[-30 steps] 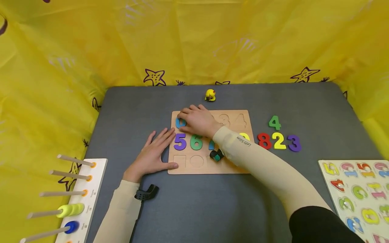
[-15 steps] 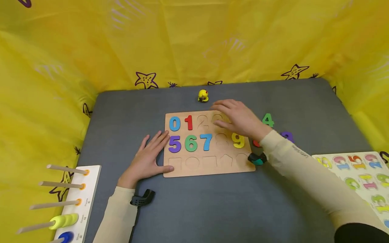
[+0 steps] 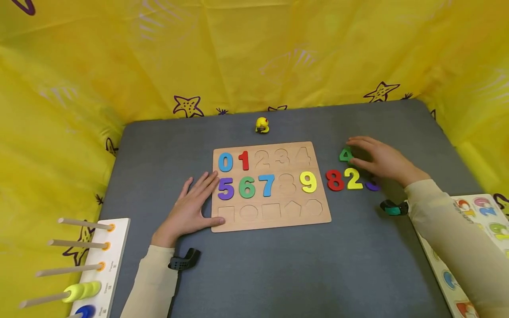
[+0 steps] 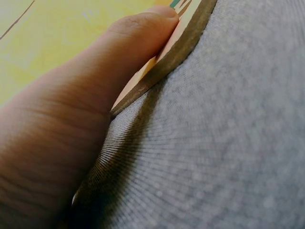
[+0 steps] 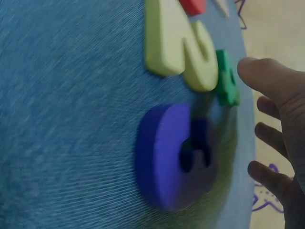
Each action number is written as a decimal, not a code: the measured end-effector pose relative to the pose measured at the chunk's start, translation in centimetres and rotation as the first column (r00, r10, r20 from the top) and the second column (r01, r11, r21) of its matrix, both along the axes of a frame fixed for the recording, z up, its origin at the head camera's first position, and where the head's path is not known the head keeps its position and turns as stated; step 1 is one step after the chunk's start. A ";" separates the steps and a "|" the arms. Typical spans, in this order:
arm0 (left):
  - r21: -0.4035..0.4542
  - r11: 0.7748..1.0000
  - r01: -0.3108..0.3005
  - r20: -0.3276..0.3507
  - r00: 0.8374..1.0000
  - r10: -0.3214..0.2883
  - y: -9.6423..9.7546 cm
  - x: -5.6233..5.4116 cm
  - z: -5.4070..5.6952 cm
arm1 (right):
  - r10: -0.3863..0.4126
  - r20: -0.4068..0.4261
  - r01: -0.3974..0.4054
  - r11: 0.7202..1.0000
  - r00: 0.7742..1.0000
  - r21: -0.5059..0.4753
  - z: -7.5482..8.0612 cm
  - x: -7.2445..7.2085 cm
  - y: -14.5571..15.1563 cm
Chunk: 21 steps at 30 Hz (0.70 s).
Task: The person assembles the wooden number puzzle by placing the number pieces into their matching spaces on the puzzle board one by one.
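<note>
My left hand (image 3: pixel 187 216) lies with fingers spread along the left edge of the wooden number board (image 3: pixel 238 225). In the left wrist view its thumb (image 4: pixel 138 40) presses the board's edge. Seated in the board are 0, 1, 5, 6, 7 and 9; the 2, 3, 4 and 8 outlines show bare wood. My right hand (image 3: pixel 383 161) hovers beside the green 4 (image 3: pixel 345 155), thumb and fingers apart, partly over it. Below that piece lie the red 8 (image 3: pixel 335 181), yellow 2 (image 3: pixel 353 179) and purple 3 (image 3: pixel 373 184), the last partly covered by the hand.
A yellow toy duck (image 3: pixel 262 125) stands behind the board. At the left is a white peg stand (image 3: pixel 115 260) with long wooden pegs and some rings. Another number puzzle (image 3: pixel 483 201) lies at the right, partly under my forearm. Yellow cloth (image 3: pixel 238 53) hangs around the grey table.
My right hand has left the blue 0 in the board's top left corner and moved right, across to the green 4. My left hand has stayed at the board's edge. The head view shifted slightly.
</note>
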State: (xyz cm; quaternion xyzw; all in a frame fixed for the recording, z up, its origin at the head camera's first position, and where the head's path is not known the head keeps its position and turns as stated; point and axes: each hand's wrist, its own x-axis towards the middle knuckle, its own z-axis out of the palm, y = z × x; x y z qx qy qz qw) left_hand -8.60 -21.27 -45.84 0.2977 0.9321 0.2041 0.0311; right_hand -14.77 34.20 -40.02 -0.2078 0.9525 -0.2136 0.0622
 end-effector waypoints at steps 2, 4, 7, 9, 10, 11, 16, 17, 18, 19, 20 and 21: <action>-0.001 1.000 -0.001 0.002 1.000 0.001 0.0 0.0 0.0 | 0.005 0.012 -0.005 1.000 1.000 0.002 -0.5 0.0 0.3; 0.001 1.000 -0.001 0.004 1.000 0.001 0.0 0.0 0.1 | 0.010 0.022 -0.010 1.000 1.000 0.004 -0.9 0.0 0.4; 0.006 1.000 -0.002 0.005 1.000 0.002 0.0 0.1 0.1 | 0.013 0.030 -0.013 1.000 0.999 0.007 -1.3 -0.1 0.3; 0.006 1.000 -0.003 0.006 1.000 0.003 0.1 0.1 0.1 | 0.015 0.030 -0.015 1.000 0.999 0.015 -1.3 -0.2 0.3; 0.005 1.000 -0.004 0.005 1.000 0.004 0.1 0.1 0.1 | 0.015 0.030 -0.015 1.000 0.999 0.019 -1.3 -0.2 0.3; 0.004 1.000 -0.006 0.004 1.000 0.006 0.1 0.1 0.0 | 0.014 0.030 -0.015 1.000 0.999 0.025 -1.3 -0.2 0.3; -0.001 1.000 -0.008 0.007 1.000 0.008 0.1 0.1 0.1 | 0.026 0.034 -0.027 0.999 0.999 0.046 -1.1 -0.4 0.3; -0.002 1.000 -0.009 0.009 1.000 0.009 0.1 0.1 0.1 | 0.029 0.034 -0.031 0.998 0.999 0.048 -1.1 -0.5 0.3; -0.003 1.000 -0.010 0.012 1.000 0.010 0.1 0.1 0.1 | 0.033 0.032 -0.035 0.998 0.999 0.053 -1.1 -0.5 0.3; -0.004 1.000 -0.010 0.014 1.000 0.010 0.1 0.1 0.1 | 0.038 0.029 -0.039 0.998 0.999 0.058 -1.1 -0.5 0.3; -0.007 1.000 -0.010 0.016 1.000 0.010 0.1 0.1 0.1 | 0.043 0.024 -0.044 0.997 0.999 0.062 -1.1 -0.6 0.3; -0.010 1.000 -0.010 0.018 1.000 0.011 0.1 0.1 0.1 | 0.047 0.016 -0.048 0.996 0.999 0.069 -1.1 -0.6 0.3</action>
